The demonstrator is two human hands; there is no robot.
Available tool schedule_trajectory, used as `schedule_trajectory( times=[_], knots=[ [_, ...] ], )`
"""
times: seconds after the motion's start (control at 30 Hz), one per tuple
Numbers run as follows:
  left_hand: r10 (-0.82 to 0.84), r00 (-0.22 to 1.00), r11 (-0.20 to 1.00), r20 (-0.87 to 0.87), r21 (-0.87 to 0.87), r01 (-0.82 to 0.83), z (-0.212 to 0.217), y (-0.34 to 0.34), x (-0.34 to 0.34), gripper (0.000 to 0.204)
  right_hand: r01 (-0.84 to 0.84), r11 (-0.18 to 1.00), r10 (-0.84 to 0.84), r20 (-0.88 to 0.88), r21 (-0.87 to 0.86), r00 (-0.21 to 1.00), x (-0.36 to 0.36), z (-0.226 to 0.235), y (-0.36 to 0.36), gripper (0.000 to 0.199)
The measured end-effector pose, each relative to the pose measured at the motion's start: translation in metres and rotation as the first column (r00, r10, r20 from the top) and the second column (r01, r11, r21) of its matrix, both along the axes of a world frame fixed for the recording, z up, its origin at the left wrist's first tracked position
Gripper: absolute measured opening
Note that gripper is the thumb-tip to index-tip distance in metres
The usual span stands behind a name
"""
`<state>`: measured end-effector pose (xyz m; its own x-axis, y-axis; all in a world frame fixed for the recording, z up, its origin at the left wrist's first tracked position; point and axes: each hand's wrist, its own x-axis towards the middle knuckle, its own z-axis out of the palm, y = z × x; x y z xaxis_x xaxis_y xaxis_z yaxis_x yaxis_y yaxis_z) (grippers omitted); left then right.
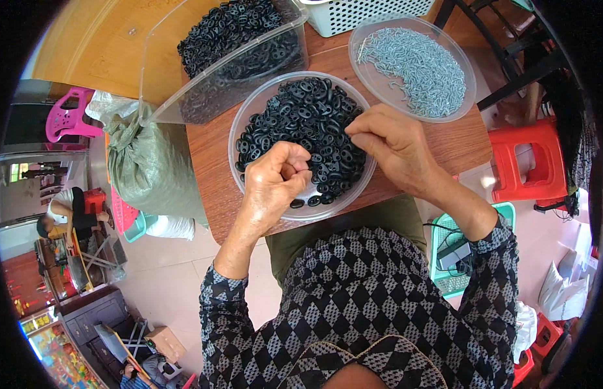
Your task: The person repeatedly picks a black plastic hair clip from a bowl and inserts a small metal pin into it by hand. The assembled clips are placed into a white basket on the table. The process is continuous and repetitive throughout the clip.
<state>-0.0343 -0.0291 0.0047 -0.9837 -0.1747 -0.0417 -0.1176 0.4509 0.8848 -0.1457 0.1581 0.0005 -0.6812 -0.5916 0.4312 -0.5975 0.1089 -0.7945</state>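
Black two-holed oval pieces (308,107), loose, many: heaped in a round clear plastic bowl (340,206) on the wood-grain tabletop (457,144), directly before the person. A small patch of bowl bottom shows bare at the side nearest the body.

Left hand (275,178), one: over the near left part of the bowl, fingers curled in with thumb and forefinger close together. Contents of the grip hidden; cannot tell whether a piece is held.

Right hand (395,142), one: over the bowl's right rim, thumb and forefinger tips brought together. Anything between them too small to tell.

Silver screws (421,68), a broad heap: in a shallow round clear tray (381,93), beyond the right hand.

Further black pieces (231,29), large quantity: in a clear rectangular bin (162,84), beyond the bowl and to its left.

State of work: apparently far from complete, judging by ample stock in all three containers. Finished: no separate lot identifiable; worked and unworked pieces cannot be told apart in the bowl. Remaining: seemingly most, exact share undeterminable.
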Motion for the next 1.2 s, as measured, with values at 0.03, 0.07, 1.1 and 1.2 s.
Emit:
schedule_trajectory(
  times=[0.03, 0.07, 1.1, 1.2],
  knots=[
    [0.034, 0.999, 0.997, 0.012, 0.074, -0.035, 0.001, 0.001, 0.0, 0.026, -0.004, 1.0, 0.004, 0.029, -0.009, 1.0, 0.004, -0.001, -0.002, 0.008],
    [0.066, 0.997, 0.987, 0.026, 0.148, -0.069, 0.002, 0.003, 0.0, 0.026, -0.029, 0.999, 0.03, 0.061, -0.016, 0.998, 0.008, -0.002, -0.003, 0.008],
    [0.201, 0.849, 0.952, -0.488, -0.106, -0.286, -0.002, 0.043, 0.011, 0.029, -0.052, 0.993, 0.083, 0.307, -0.107, 0.948, 0.039, 0.005, -0.024, 0.006],
    [0.368, 0.88, 0.914, -0.298, 0.29, -0.284, -0.012, 0.039, 0.014, 0.024, -0.078, 0.989, 0.107, 0.258, -0.122, 0.96, 0.039, 0.007, -0.025, 0.005]
  ],
)
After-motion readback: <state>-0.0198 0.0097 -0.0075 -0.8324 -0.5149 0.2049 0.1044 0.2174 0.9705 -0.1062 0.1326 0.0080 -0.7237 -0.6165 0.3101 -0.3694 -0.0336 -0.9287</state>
